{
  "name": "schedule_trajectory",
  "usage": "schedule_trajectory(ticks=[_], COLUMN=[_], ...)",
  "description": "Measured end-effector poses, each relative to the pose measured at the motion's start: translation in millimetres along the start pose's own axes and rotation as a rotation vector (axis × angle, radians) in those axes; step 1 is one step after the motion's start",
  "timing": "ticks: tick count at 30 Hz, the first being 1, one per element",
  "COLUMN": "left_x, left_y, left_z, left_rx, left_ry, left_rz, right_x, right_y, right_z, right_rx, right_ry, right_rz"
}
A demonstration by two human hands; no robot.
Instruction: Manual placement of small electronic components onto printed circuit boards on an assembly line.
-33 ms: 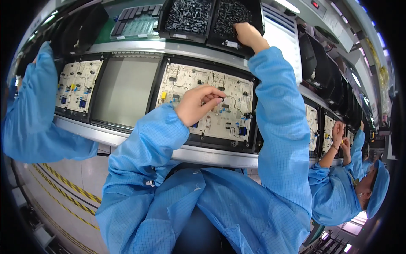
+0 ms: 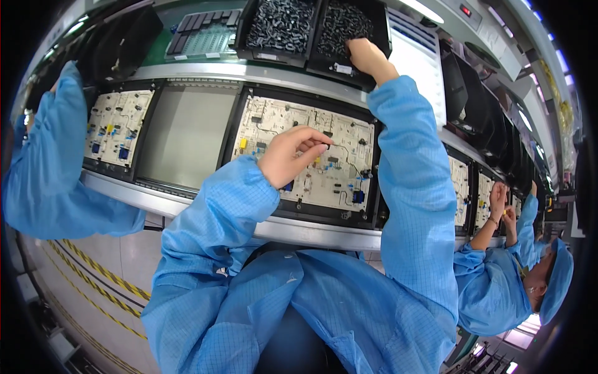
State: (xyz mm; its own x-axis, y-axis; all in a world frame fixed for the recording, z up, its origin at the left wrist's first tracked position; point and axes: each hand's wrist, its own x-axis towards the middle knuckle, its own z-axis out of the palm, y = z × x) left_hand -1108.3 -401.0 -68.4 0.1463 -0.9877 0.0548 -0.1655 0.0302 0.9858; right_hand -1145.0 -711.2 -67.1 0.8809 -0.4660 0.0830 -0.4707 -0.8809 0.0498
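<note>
My left hand [image 2: 291, 154] is over a pale circuit board [image 2: 274, 109] in a black frame. Its thumb and fingertips are pinched on a small black electronic component [image 2: 327, 145], partly covered by the fingers. Blue, yellow and black parts and thin wires stand on the board. Up at the back, my right hand [image 2: 370, 57] reaches over the front of a black bin [image 2: 339, 65] heaped with small black components [image 2: 339, 25]. Its fingers are curled in at the parts, and the fingertips are hidden.
Beside that bin is another black bin [image 2: 274, 55] of dark parts. A tray of dark blocks [image 2: 202, 34] lies farther left. Framed boards sit along a metal-edged line [image 2: 311, 230]. Co-workers' blue sleeves [image 2: 56, 156] are at left; another person [image 2: 498, 280] works at right.
The picture has shifted very slightly. Both hands keep about the same pose and place.
</note>
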Motion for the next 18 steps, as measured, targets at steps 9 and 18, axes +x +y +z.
schedule_trajectory(ticks=[9, 18], left_x=[4, 4], left_y=[0, -4], left_z=[1, 3], left_rx=[-0.138, -0.082], left_ry=[0.070, 0.179], left_rz=[-0.094, 0.067], right_x=[-4, 16], right_y=[11, -89], right_z=[-7, -56], right_rx=[0.108, 0.340], right_ry=[-0.084, 0.748], right_rz=[-0.036, -0.360])
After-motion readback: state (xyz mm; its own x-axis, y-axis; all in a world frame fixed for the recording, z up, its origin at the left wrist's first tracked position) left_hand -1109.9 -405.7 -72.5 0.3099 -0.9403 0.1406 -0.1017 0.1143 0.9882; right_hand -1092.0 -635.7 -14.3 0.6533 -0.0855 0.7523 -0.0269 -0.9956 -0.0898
